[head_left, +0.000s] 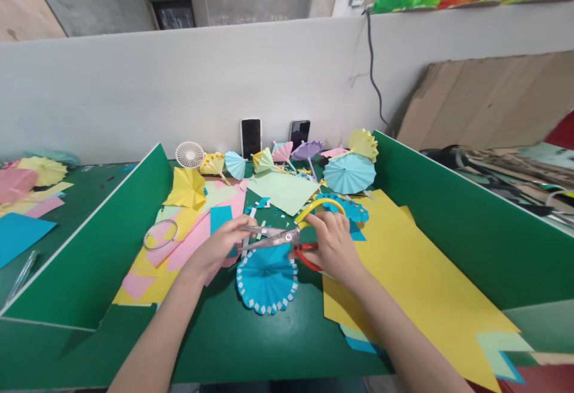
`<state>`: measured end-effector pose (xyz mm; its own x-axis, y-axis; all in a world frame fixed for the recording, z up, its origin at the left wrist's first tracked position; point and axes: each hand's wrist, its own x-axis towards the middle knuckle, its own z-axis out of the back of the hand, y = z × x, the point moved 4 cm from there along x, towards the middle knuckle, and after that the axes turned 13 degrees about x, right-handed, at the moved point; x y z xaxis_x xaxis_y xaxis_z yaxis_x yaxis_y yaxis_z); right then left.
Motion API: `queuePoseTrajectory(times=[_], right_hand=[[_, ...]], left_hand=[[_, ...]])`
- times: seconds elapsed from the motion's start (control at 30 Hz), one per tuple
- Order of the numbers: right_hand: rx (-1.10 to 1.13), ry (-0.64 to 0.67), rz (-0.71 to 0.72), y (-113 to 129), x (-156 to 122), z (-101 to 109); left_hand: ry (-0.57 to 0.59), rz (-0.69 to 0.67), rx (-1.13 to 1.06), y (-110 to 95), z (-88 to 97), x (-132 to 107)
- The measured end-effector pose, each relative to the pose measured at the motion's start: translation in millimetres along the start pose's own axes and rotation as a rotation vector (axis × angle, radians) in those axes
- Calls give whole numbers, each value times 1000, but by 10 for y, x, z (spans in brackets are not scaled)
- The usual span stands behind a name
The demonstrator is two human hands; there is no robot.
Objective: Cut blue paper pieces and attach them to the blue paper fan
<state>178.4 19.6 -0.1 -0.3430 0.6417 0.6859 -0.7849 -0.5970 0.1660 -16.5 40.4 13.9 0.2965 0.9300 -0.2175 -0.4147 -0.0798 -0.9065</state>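
Observation:
My right hand [334, 243] is closed around the handles of a pair of scissors [273, 238], one loop yellow and the other red. The scissors' blades are apart and point left toward my left hand [228, 238]. My left thumb and fingers pinch what looks like a narrow white strip [245, 244] between the blades; its full shape is hidden. Right below the blades a round pleated blue paper fan [268, 282] lies flat on the green table, small white diamonds along its scalloped edge. A blue paper rectangle [220, 221] lies beside my left fingers.
Pink and yellow paper sheets [182, 246] and a clear ring [160, 235] lie left. Large yellow sheets [403, 273] cover the right. Small paper umbrellas [307, 151], two phones [251, 137] and a white fan [189, 155] line the back. Green dividers [452, 213] flank the space.

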Motion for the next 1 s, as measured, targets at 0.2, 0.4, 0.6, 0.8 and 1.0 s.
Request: queuePoseTrajectory(times=[0.2,0.4,0.6,0.8,1.0], right_hand=[[127,95,-121,-159,-16,-94],[125,186,-132,-240,9,-137],[136,255,-136,-266,66,-181],[305,344,-224,-395,43,-358],[294,485,-225,-490,58,-337]], left_hand=[[-275,-171,158,-21,118,99],[-258,-167,231,-22,65,121],[-210,-100,266,-32,15,147],[-207,-87,326,-151,-23,268],[-229,-63,422,-225,0,396]])
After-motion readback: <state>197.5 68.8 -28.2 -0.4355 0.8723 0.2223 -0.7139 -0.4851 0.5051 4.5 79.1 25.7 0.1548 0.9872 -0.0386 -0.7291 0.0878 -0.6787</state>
